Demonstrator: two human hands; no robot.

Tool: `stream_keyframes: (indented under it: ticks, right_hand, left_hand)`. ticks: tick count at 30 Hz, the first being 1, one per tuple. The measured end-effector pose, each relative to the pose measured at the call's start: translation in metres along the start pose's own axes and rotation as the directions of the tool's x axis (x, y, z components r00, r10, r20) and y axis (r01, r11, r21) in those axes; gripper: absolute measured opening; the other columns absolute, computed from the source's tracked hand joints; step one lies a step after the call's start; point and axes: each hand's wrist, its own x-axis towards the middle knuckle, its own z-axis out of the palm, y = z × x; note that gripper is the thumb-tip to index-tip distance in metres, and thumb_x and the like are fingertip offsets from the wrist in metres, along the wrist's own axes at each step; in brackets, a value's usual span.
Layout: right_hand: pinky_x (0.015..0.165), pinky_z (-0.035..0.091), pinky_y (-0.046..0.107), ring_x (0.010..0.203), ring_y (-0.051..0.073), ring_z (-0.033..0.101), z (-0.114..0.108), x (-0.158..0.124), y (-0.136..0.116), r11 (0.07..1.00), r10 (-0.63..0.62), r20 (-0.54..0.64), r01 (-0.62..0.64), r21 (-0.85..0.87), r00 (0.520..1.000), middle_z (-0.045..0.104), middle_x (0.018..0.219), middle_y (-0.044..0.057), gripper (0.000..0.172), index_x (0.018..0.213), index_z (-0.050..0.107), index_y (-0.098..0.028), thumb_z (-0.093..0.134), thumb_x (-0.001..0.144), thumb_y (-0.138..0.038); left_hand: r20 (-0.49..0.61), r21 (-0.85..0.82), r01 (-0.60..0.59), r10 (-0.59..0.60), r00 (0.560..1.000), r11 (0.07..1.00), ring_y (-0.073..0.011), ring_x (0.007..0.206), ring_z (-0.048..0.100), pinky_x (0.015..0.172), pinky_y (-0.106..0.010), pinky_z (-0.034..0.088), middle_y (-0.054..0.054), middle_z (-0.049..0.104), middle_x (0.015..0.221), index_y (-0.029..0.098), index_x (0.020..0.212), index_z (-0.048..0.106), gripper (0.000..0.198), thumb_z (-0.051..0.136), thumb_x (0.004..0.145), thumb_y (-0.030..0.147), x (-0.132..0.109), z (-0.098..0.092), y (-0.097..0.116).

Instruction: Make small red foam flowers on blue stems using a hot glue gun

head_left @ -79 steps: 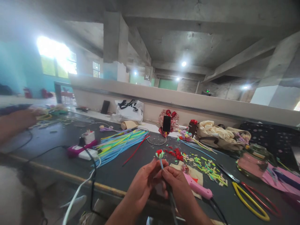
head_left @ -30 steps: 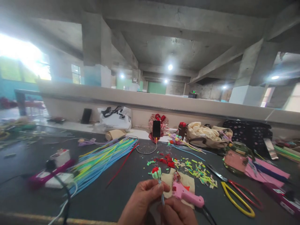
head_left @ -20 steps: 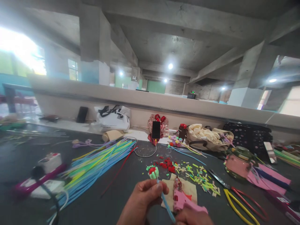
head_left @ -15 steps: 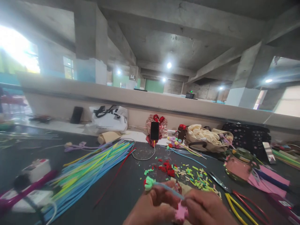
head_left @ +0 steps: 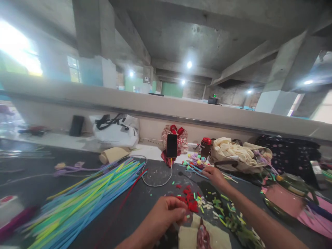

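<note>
My right hand [head_left: 214, 175] stretches out to the back of the table, its fingers closed on the blue stem of a pipe-cleaner flower [head_left: 187, 165]. Beside it lies a bunch of small finished flowers [head_left: 198, 159] in purple, yellow and red. My left hand [head_left: 171, 211] hovers low in front of me with thumb and fingers pressed together; what lies between them, if anything, is too small to make out. Near it are cut red pieces [head_left: 190, 199] and short green and cream bits [head_left: 207, 203]. A glossy dark red pointed object [head_left: 203, 237] rests on a beige pad [head_left: 186, 237].
A large bundle of blue, green and yellow pipe cleaners [head_left: 90, 200] covers the left. A phone [head_left: 171, 146] with a cable leans on a patterned bag [head_left: 183, 138]. A white bag [head_left: 116, 133], red-capped bottle [head_left: 205, 147], cloth bag [head_left: 233, 155] and glass jar [head_left: 285, 195] stand around.
My right hand has moved away from my left, forward to the flower bunch, with the blue-stemmed flower. The pink piece seen between my hands is out of sight. The view has shifted slightly.
</note>
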Motion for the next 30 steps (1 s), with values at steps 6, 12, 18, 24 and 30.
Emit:
stream_keyframes:
  ticks: [6,12,18,24,30]
  right_hand:
    - [0.072,0.047,0.036,0.083,0.016,0.058,0.024,0.014,0.022,0.982,0.035,0.066,-0.022,-0.190,0.997,0.059,0.095,0.004,0.018,0.095,0.056,-0.013,0.048,0.085,-0.026]
    - [0.070,0.048,0.035,0.080,0.015,0.058,0.030,0.014,0.029,0.953,0.043,0.143,0.002,-0.304,0.989,0.060,0.094,0.004,0.019,0.096,0.056,-0.014,0.048,0.085,-0.026]
    - [0.072,0.047,0.036,0.082,0.016,0.058,0.025,0.014,0.029,0.941,0.011,0.186,0.053,-0.335,0.982,0.059,0.095,0.004,0.019,0.095,0.056,-0.014,0.048,0.085,-0.027]
    - [0.072,0.047,0.036,0.082,0.016,0.058,0.026,0.024,0.033,0.926,0.022,0.180,0.047,-0.374,0.983,0.060,0.095,0.004,0.019,0.095,0.056,-0.014,0.048,0.085,-0.027]
    - [0.072,0.047,0.036,0.084,0.016,0.058,0.020,0.027,0.036,0.927,-0.003,0.179,0.070,-0.368,0.984,0.059,0.095,0.004,0.019,0.097,0.055,-0.014,0.048,0.085,-0.027]
  left_hand:
    - [-0.166,-0.033,0.005,-0.010,0.986,0.999,-0.0069,0.041,0.042,0.038,-0.017,0.026,0.000,0.059,0.051,0.013,0.069,0.059,0.026,0.060,0.061,0.038,0.012,-0.021,-0.024]
    - [-0.202,-0.043,0.050,-0.058,0.978,0.998,-0.0081,0.040,0.044,0.038,-0.018,0.025,0.000,0.059,0.049,0.013,0.068,0.061,0.036,0.063,0.055,0.047,0.011,-0.025,-0.031]
    - [-0.186,-0.020,0.074,-0.076,0.980,0.997,-0.0070,0.038,0.040,0.037,-0.018,0.023,0.000,0.059,0.047,0.013,0.067,0.061,0.028,0.061,0.058,0.039,0.009,-0.019,-0.033]
    - [-0.178,0.047,0.085,-0.076,0.981,0.995,-0.0081,0.040,0.042,0.039,-0.019,0.026,0.000,0.058,0.046,0.013,0.062,0.062,0.026,0.061,0.058,0.039,0.010,-0.019,-0.030]
    - [-0.164,0.099,0.078,-0.061,0.985,0.992,-0.0085,0.042,0.043,0.041,-0.019,0.028,0.000,0.058,0.047,0.014,0.063,0.062,0.025,0.059,0.060,0.039,0.008,-0.018,-0.031]
